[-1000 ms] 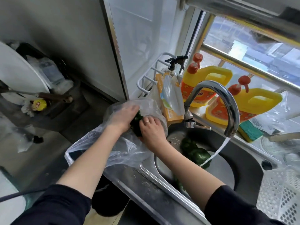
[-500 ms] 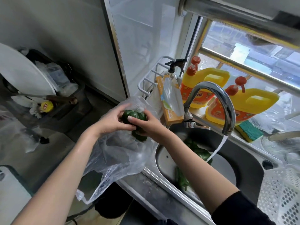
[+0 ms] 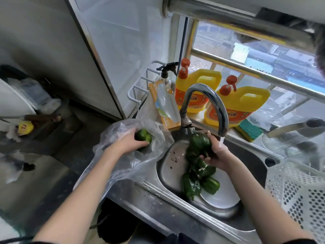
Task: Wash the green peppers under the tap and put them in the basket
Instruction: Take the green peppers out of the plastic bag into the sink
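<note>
Head view, looking down at a steel sink set into a wet table. The left hand is inside a clear plastic bag lying on the table just left of the sink; its grip is curled around a green pepper still in the bag. The right hand is over the sink, its grip closed on a dark green pepper held just beside the tap's spout, where a thin stream of water runs down onto the hand. Below that hand, more green peppers lie piled in the sink, partly on a white plate at the bottom. A white plastic basket with a perforated wall stands at the right edge of the sink, apart from both hands. Behind the tap, on the window ledge, stand two yellow bottles with orange pump tops, a spray bottle in a white wire rack, and a green and yellow sponge near the right-hand bottle.
</note>
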